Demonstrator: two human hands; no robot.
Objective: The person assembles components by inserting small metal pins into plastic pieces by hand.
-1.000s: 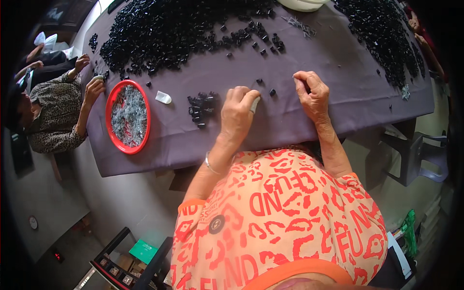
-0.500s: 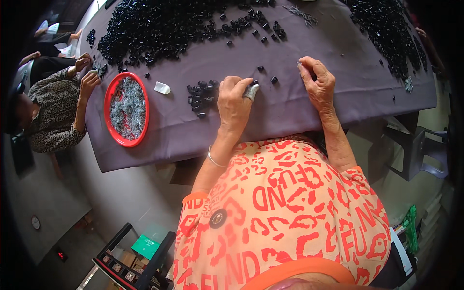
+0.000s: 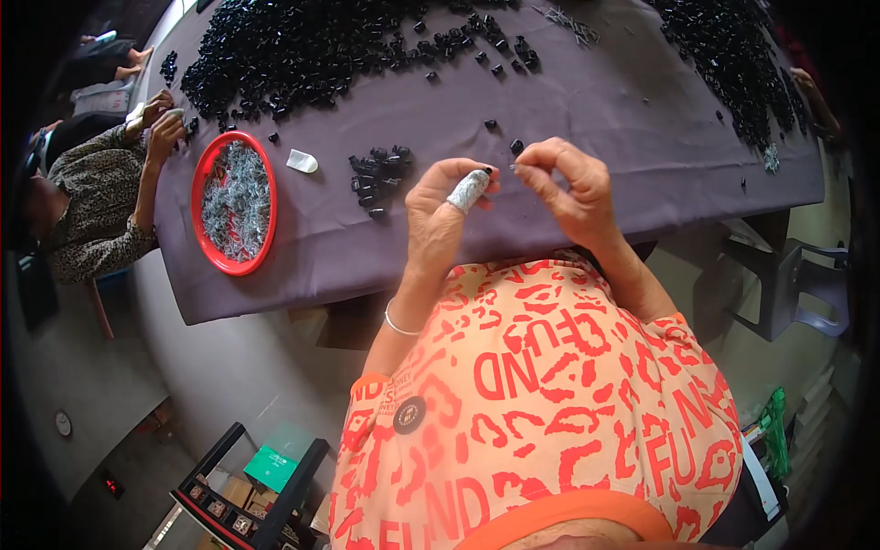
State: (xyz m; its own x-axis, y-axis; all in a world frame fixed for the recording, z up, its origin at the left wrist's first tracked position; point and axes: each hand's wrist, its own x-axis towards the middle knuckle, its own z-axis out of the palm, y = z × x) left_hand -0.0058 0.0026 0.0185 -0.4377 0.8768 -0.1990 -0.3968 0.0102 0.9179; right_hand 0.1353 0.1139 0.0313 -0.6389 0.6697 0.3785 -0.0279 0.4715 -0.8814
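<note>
My left hand (image 3: 433, 218), its thumb wrapped in a grey-white covering (image 3: 468, 190), pinches a small black plastic piece (image 3: 489, 171) at the fingertips. Close by on the right, my right hand (image 3: 577, 194) has thumb and forefinger pressed together on a tiny thin silvery piece (image 3: 513, 167), too small to make out well. Its tip points toward the black piece; whether they touch I cannot tell. Left of my left hand lies a small cluster of black plastic pieces (image 3: 376, 180). Two loose ones, including a black piece (image 3: 517, 147), lie just beyond my hands.
A red oval basket (image 3: 196, 203) of thin silvery pieces stands left, near a white finger cover (image 3: 302, 161). Large black heaps (image 3: 275, 64) spread across the far side of the purple-grey tablecloth (image 3: 302, 257). Another person (image 3: 96, 197) works at the left edge. A grey stool (image 3: 788, 284) stands right.
My right hand has moved left and nearer, bringing its fingertips up to my left hand. My left hand has turned, showing its covered thumb and the black piece.
</note>
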